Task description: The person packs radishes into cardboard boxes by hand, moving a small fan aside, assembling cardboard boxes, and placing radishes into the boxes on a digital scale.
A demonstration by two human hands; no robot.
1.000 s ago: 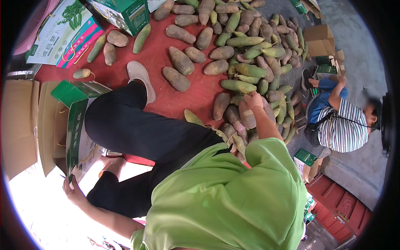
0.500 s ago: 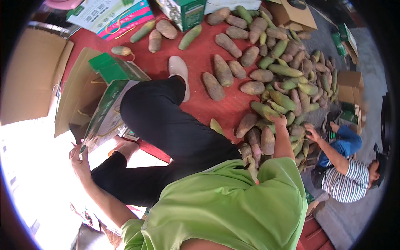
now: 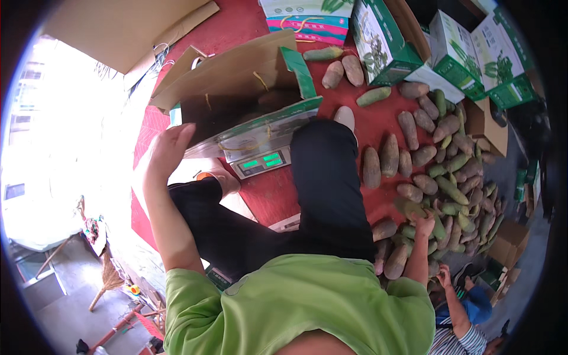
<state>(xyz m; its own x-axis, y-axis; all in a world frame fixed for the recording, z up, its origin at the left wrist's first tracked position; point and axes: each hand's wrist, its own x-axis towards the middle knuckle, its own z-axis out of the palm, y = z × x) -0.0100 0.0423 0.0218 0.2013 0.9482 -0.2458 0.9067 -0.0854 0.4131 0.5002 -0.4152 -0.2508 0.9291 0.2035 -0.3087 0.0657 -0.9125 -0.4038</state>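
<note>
the right hand's [image 3: 424, 223] fingers clamped a green radish [image 3: 409, 207] (firm but gentle seemed best); the left hand's [image 3: 165, 151] couldn't be told.

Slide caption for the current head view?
Right hand holds a green radish at the radish pile; left hand by an open corded carton.

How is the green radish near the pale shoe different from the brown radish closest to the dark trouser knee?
Spacing: the green radish lies apart from others, the brown radish close to another brown one. Direction: the green radish points mostly across the picture, the brown radish mostly up and down. Both lie on the red floor.
</note>
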